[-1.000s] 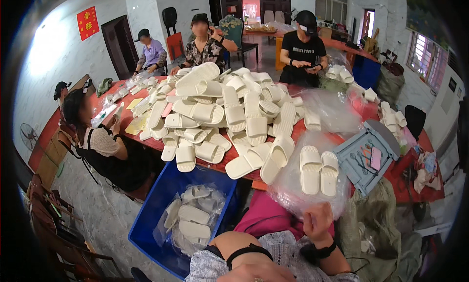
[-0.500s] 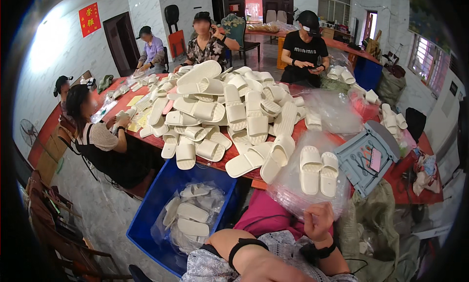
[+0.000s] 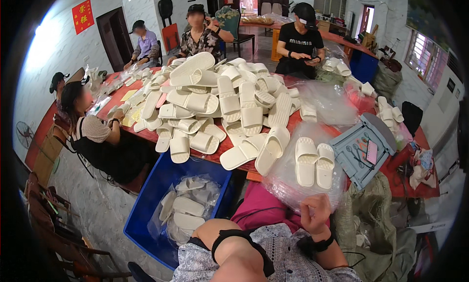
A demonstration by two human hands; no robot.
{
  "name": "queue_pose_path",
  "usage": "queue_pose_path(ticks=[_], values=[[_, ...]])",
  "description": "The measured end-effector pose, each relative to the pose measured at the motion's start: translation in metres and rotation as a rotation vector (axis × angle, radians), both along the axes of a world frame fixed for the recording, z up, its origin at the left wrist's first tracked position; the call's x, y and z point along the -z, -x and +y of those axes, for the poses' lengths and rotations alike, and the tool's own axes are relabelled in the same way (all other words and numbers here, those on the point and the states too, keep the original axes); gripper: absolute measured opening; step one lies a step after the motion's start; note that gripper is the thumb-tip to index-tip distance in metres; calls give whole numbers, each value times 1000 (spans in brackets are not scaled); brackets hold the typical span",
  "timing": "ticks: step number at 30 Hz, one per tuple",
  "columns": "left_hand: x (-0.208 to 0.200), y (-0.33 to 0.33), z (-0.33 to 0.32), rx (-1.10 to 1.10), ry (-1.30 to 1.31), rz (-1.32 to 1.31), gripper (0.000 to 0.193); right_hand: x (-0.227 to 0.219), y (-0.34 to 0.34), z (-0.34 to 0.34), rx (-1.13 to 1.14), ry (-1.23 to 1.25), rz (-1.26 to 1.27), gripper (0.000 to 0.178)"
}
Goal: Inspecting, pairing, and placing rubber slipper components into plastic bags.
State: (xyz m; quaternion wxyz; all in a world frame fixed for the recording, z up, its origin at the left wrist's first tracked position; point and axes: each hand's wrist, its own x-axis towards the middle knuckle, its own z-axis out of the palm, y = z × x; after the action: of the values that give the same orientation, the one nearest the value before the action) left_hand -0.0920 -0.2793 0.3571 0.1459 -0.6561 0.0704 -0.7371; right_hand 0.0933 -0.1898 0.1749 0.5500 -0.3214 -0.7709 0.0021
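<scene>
Loosely curled, my right hand hovers by the near edge of a stack of clear plastic bags, its thumb and fingers apart. I see nothing in it. On those bags lie two cream slippers side by side, a left one and a right one. My bent left arm comes up from the lower edge, but the hand is out of the picture. A big heap of cream slippers covers the middle of the red table.
Below left stands a blue bin with bagged slippers inside. On the right lies a grey plastic stool holding scissors and a pink pad. A woven sack sits beside me. Several people are around the table.
The whole view has shifted slightly, so the table and bin sit a little further left. My right hand stays beside the bags, and the slipper pair has not moved on them.
</scene>
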Motion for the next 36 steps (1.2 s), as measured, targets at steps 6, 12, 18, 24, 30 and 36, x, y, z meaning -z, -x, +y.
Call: queue_pose_path(ticks=[6,12,18,24,30,36], values=[[-2,5,7,12,-58,31,13,-1,1,0,-2,-6,-19,15],[5,3,9,105,-92,-42,12,4,2,-2,-7,3,-33,15],[2,6,6,151,-58,-9,10,3,3,0,-1,14,-27,15],[8,10,12,194,-40,30,11,2,2,3,11,-3,-44,14],[9,2,8,226,-8,-14,9,5,-1,0,7,-1,-39,15],[5,14,6,183,-9,58,11,6,0,0,12,1,-22,16]])
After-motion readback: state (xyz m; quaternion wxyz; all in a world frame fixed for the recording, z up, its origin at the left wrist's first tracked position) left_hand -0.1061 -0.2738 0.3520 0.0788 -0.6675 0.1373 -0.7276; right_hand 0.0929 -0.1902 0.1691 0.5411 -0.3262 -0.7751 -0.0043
